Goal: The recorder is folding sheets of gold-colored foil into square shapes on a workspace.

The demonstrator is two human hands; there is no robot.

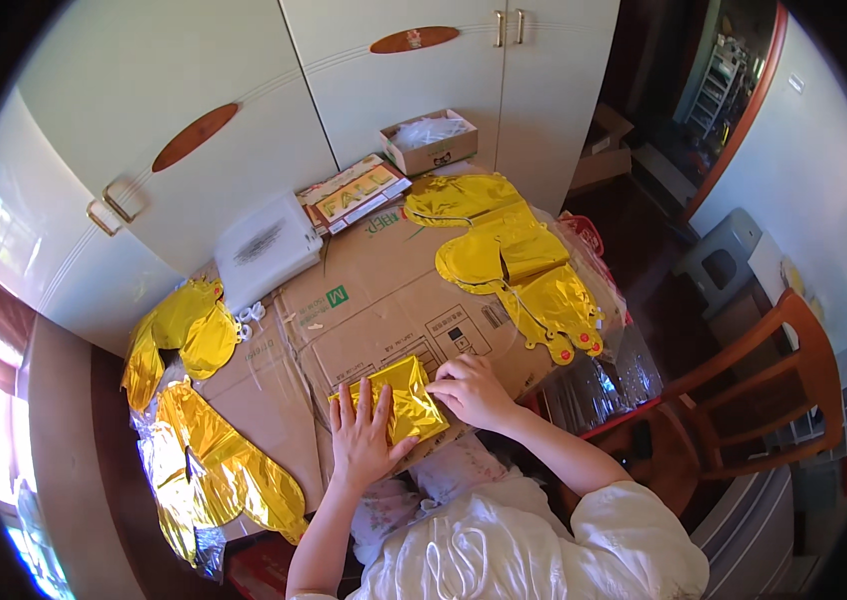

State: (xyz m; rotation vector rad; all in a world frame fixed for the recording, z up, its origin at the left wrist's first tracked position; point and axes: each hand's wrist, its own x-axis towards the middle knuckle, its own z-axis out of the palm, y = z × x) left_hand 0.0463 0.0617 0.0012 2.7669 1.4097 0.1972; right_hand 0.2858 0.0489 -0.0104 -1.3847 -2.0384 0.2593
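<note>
A folded gold foil balloon (406, 385) lies on the cardboard close in front of me, roughly a rectangle with creases. My left hand (362, 440) rests flat on its left part, fingers stretched and spread. At its right edge, my right hand (474, 392) is closed, with thumb and fingertips pinching the foil. Further right, flat gold foil balloons (484, 255) lie overlapped, some with round red-dotted tips at the near end. More gold foil pieces lie at the left, one a curved shape (206, 335) and one longer and creased (234, 460).
Flattened cardboard (344, 270) covers the table. Along its back stand a white packet (269, 250), a flat printed box (356, 195) and an open box (434, 150) of clear plastic. Pale cabinets (174, 80) rise behind. A wooden chair (764, 390) stands at the right.
</note>
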